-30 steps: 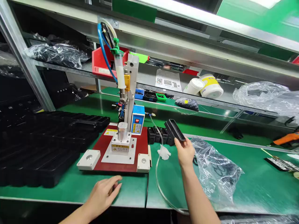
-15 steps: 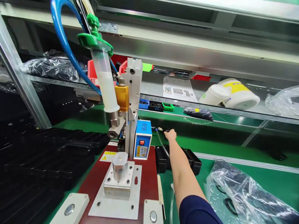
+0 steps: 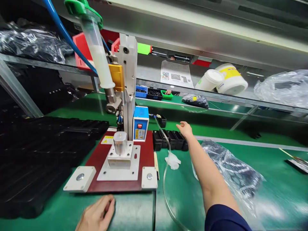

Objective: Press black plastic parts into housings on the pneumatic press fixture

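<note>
My right hand (image 3: 184, 129) reaches out over the green bench, open and holding nothing, just above a row of small black plastic housings (image 3: 170, 140). One more black housing (image 3: 162, 121) lies farther back, behind the blue control box (image 3: 140, 127). My left hand (image 3: 97, 216) lies at the near bench edge with its fingers loosely curled on the surface, in front of the dispensing machine's red base (image 3: 106, 154). A syringe of white fluid (image 3: 98, 61) hangs on the machine's column.
Stacks of black trays (image 3: 40, 154) fill the left of the bench. A clear plastic bag of black rings (image 3: 231, 170) lies at the right. A clear tube (image 3: 166, 166) loops across the bench. White tubs (image 3: 223, 81) and a red bin (image 3: 81, 51) sit on the shelf.
A second ago my right hand held a black housing; it reached far back behind the blue box, then drew back to the row, now holding nothing. A housing now lies behind the box.
</note>
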A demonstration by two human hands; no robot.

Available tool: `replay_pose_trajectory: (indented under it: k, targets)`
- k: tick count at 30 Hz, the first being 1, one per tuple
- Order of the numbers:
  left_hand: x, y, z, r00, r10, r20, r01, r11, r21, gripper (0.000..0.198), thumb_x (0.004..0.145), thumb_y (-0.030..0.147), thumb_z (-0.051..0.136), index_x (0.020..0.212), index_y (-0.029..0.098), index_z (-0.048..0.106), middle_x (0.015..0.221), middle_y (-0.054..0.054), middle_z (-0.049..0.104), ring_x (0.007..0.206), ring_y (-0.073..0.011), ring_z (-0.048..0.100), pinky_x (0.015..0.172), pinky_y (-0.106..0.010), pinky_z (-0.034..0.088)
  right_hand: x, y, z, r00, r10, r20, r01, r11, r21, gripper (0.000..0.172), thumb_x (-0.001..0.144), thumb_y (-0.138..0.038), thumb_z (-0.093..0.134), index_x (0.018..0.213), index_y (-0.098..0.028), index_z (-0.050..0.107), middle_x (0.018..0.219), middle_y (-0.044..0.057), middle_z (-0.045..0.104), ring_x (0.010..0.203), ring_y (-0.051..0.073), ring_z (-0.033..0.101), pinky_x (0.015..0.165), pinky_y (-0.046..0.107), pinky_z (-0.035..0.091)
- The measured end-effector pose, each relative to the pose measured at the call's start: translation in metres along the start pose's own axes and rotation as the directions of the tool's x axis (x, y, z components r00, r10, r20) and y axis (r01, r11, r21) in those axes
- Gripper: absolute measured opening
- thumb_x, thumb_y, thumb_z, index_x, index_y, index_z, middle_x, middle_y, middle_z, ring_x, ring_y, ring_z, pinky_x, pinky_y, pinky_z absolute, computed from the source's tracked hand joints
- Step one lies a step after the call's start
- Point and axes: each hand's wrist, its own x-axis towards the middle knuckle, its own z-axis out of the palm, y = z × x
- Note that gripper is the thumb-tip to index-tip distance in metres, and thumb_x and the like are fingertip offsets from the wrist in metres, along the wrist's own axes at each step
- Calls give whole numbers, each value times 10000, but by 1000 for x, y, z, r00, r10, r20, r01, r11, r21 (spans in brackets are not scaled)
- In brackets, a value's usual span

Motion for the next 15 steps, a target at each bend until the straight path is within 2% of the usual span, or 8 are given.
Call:
replay_pose_trajectory:
  k: [2, 5, 7, 9, 11, 13, 15]
  targets:
    - [-3, -2, -3, 1000, 5, 12, -5, 1000, 13, 111, 931, 245, 488, 902, 200, 585, 632, 35, 597, 462, -81, 547, 516, -181, 446, -32, 43, -43, 998, -4, -56, 5, 1000, 8, 310, 881, -316, 635, 1144, -152, 617, 1104, 71, 675, 984, 185, 647, 905, 376, 511]
    - [-5, -7, -4, 1000, -1, 31, -1, 999, 47, 125, 924, 268, 508, 907, 188, 603, 632, 40, 589, 465, -78, 533, 533, -193, 436, -93, 110, -105, 988, 60, -144, -65, 998, -24, 303, 824, -355, 590, 1016, -140, 682, 968, 91, 724, 913, 216, 676, 865, 352, 515]
    - [-5, -7, -1, 999, -4, 33, 1, 998, 69, 130, 914, 265, 518, 891, 184, 617, 636, 38, 596, 477, -78, 536, 544, -198, 429, -135, 140, -131, 981, 93, -169, -104, 993, -53, 351, 771, -429, 552, 888, -135, 705, 842, 116, 733, 853, 262, 686, 828, 384, 522]
    - [-5, 0, 1, 1000, -5, 24, 4, 997, 78, 134, 906, 241, 517, 858, 181, 627, 646, 29, 616, 503, -83, 551, 559, -202, 425, -168, 154, -139, 990, 68, -121, -76, 995, -64, 398, 722, -505, 521, 781, -153, 697, 755, 120, 727, 786, 284, 692, 786, 404, 535]
    - [-6, 11, 0, 1000, -22, 7, 22, 998, 60, 161, 905, 212, 495, 835, 177, 636, 660, 13, 640, 521, -88, 557, 575, -209, 427, -186, 153, -131, 1000, -14, -18, 13, 999, -44, 437, 697, -560, 480, 787, -189, 692, 768, 102, 733, 753, 273, 701, 750, 389, 553]
    - [-6, 18, -6, 998, -59, 16, 59, 998, 37, 195, 897, 201, 471, 808, 170, 641, 648, 2, 641, 512, -87, 546, 556, -208, 420, -193, 144, -114, 992, -105, 68, 108, 993, -44, 405, 666, -580, 487, 770, -243, 686, 766, 87, 729, 732, 285, 705, 723, 421, 561]
    - [-9, 16, -23, 990, -140, -13, 140, 985, 96, 206, 886, 223, 480, 771, 183, 646, 645, 9, 643, 530, -81, 555, 568, -195, 431, -190, 131, -99, 983, -162, 82, 170, 981, -98, 293, 629, -573, 543, 590, -289, 607, 584, 83, 644, 573, 341, 655, 614, 531, 527]
